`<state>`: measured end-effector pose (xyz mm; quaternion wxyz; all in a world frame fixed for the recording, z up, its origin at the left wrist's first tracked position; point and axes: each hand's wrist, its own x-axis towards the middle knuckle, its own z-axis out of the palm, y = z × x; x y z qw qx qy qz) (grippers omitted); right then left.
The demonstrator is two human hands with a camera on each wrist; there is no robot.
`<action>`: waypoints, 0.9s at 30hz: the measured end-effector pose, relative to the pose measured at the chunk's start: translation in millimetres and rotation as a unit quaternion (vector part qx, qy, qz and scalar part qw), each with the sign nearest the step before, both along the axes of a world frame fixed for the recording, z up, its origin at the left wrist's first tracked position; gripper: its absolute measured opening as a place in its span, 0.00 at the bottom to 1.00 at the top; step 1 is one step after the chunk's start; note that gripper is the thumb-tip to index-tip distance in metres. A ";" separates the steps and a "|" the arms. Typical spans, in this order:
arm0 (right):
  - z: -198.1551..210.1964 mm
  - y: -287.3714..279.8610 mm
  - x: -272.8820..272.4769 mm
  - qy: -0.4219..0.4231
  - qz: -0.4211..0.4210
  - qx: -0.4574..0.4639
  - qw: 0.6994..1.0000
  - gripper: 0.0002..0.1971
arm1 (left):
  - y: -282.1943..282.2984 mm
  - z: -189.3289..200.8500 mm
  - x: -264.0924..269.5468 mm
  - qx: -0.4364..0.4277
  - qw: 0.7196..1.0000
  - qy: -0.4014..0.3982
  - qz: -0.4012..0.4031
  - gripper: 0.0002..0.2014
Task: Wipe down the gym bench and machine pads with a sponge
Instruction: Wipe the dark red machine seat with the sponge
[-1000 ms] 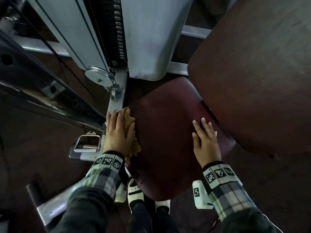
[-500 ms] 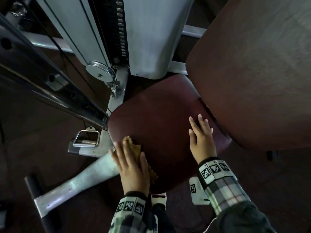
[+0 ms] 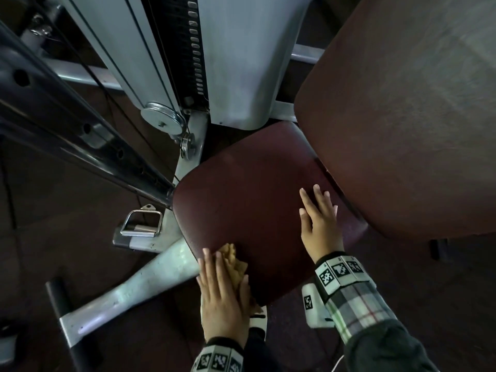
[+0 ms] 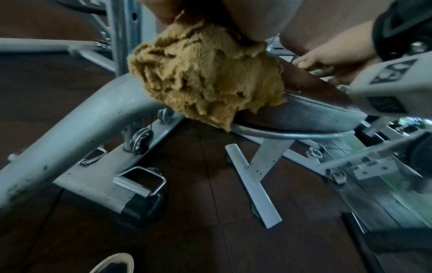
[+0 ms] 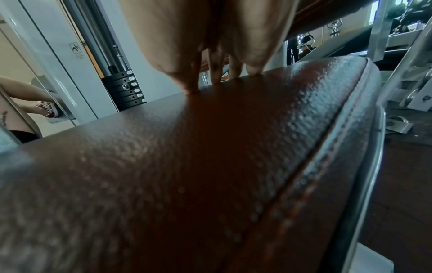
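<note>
A dark red seat pad [image 3: 249, 200] sits below a larger, tilted dark red back pad [image 3: 402, 116] at the right. My left hand [image 3: 220, 288] lies flat, fingers straight, pressing a tan sponge cloth [image 3: 233, 260] onto the seat's near-left edge; the left wrist view shows the sponge cloth [image 4: 205, 73] draped over that seat pad's [image 4: 304, 112] rim. My right hand [image 3: 319, 218] rests flat and open on the seat's right side, near the gap under the back pad. Its fingertips [image 5: 215, 77] touch the seat pad [image 5: 187, 175].
The grey weight-stack tower [image 3: 214, 57] stands behind the seat. A dark slanted frame bar [image 3: 80, 130] crosses the left. A metal cable handle [image 3: 142, 224] and a grey base leg [image 3: 128, 291] lie on the dark floor at the left. My shoe [image 3: 257, 320] is under the seat's front.
My left hand slid the sponge cloth from the seat's far-left edge down along the left side to the near-left edge. The right hand stayed flat on the seat.
</note>
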<state>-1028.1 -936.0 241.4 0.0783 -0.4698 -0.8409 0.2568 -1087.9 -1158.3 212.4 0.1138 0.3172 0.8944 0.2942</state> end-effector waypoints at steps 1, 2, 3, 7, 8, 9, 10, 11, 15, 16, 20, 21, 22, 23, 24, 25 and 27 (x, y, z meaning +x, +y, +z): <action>0.1 -0.4 -0.2 0.002 0.000 -0.001 1.000 0.23 | 1.0 -0.2 -5.5 0.007 1.000 -0.016 0.022 0.35; 0.2 -0.6 -0.4 0.003 0.000 0.000 1.000 0.23 | 4.6 -0.4 -11.6 0.014 0.998 -0.033 0.044 0.36; 0.1 -0.6 -0.4 0.003 -0.001 0.003 1.000 0.23 | 10.2 -0.3 -18.0 0.022 0.996 -0.047 0.069 0.36; 0.4 -0.6 -0.4 0.002 0.001 -0.003 1.000 0.23 | 43.2 5.8 -39.6 0.018 0.991 -0.054 0.120 0.35; 0.3 -0.7 0.0 0.003 0.001 -0.003 1.000 0.23 | 50.4 7.7 -40.5 0.007 0.993 -0.047 0.110 0.34; 0.3 -0.6 0.4 0.005 0.001 -0.003 1.000 0.24 | 56.0 9.4 -38.9 -0.005 0.995 -0.036 0.089 0.33; 0.1 -0.4 0.6 0.008 0.001 -0.001 1.000 0.24 | 59.2 10.7 -34.6 -0.015 0.998 -0.018 0.057 0.33; -0.2 -0.3 0.6 0.009 0.001 0.000 1.000 0.23 | 59.9 11.2 -28.2 -0.023 1.000 0.004 0.018 0.32; -1.7 -0.2 0.2 0.010 0.000 0.002 1.000 0.23 | 38.1 7.8 1.0 -0.027 0.992 0.061 -0.110 0.25; -1.7 0.0 0.0 0.009 -0.001 0.002 1.000 0.23 | 29.6 6.3 3.9 -0.031 0.991 0.066 -0.110 0.24; -1.3 0.0 0.0 0.001 -0.002 -0.001 1.000 0.23 | 4.1 3.1 -3.5 -0.043 0.999 0.025 -0.022 0.28; -1.1 -0.2 -0.1 0.001 -0.002 -0.002 1.000 0.23 | 2.4 3.8 -8.3 -0.040 0.999 0.005 0.007 0.28; -0.9 -0.4 -0.4 0.000 -0.003 -0.002 1.000 0.23 | 2.7 4.2 -13.1 -0.031 0.999 -0.012 0.030 0.28; -0.9 -0.8 -0.7 0.000 -0.004 0.000 1.000 0.23 | 5.1 4.0 -17.4 -0.019 0.998 -0.026 0.046 0.28; -0.9 -1.0 -1.0 -0.001 -0.004 0.003 1.000 0.23 | 8.9 3.5 -21.6 -0.006 0.998 -0.036 0.059 0.28; -0.8 -1.2 -1.3 -0.002 -0.004 0.005 1.000 0.23 | 14.7 2.4 -25.6 0.004 0.997 -0.041 0.070 0.28; -1.0 -1.6 -1.6 -0.004 -0.003 0.003 1.000 0.23 | 28.6 1.7 -32.8 0.006 0.995 -0.039 0.087 0.28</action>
